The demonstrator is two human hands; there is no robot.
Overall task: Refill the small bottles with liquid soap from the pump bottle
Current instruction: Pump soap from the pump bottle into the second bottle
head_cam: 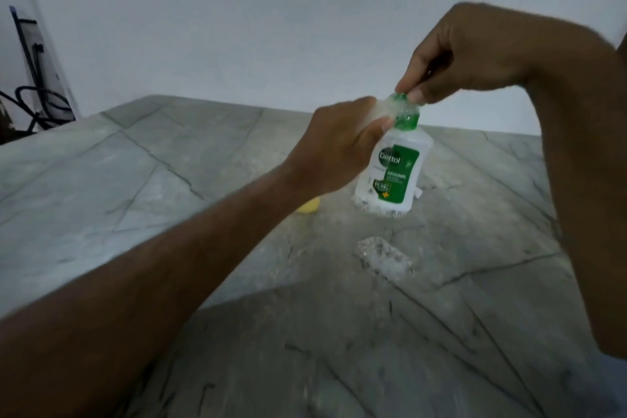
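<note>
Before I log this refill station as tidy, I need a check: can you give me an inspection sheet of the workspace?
Surface: grey marble-look slab, with a foamy wet patch below the bottle.
Job's things: one small Dettol bottle with a green cap, held tilted above the slab; foam around the cap. No pump bottle seen.
Clutter: a yellow object, mostly hidden behind the left forearm.
Grips: left hand holds the bottle near its neck; right hand pinches the cap from above.
Cables: dark cables looped at far left, off the slab.
Surroundings: plain pale wall; a dark frame leans at far left.
</note>
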